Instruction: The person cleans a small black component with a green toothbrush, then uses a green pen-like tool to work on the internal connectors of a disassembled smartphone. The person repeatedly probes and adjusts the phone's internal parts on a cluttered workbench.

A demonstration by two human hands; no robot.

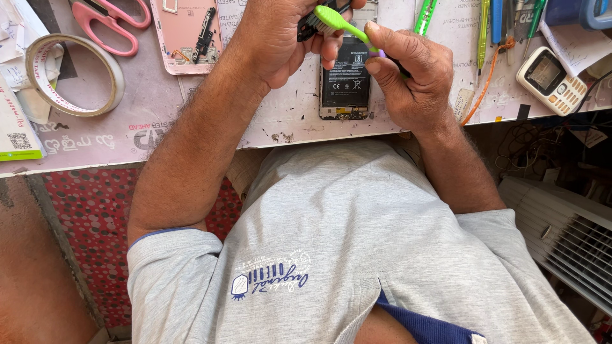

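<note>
My right hand (408,76) grips the handle of a green toothbrush (341,24), its bristle head pointing left. My left hand (280,38) is closed around a small dark part (309,28) that the bristles touch. Under both hands an opened phone (346,79) lies on the worktop with its back off, its black battery and circuit board showing. Most of the small part is hidden inside my left fingers.
On the worktop lie pink scissors (111,22), a pink phone back cover (188,38), a roll of tape (73,73), a small white keypad phone (551,79), and pens and tools (497,25) at the back. A white ribbed appliance (561,236) stands below right.
</note>
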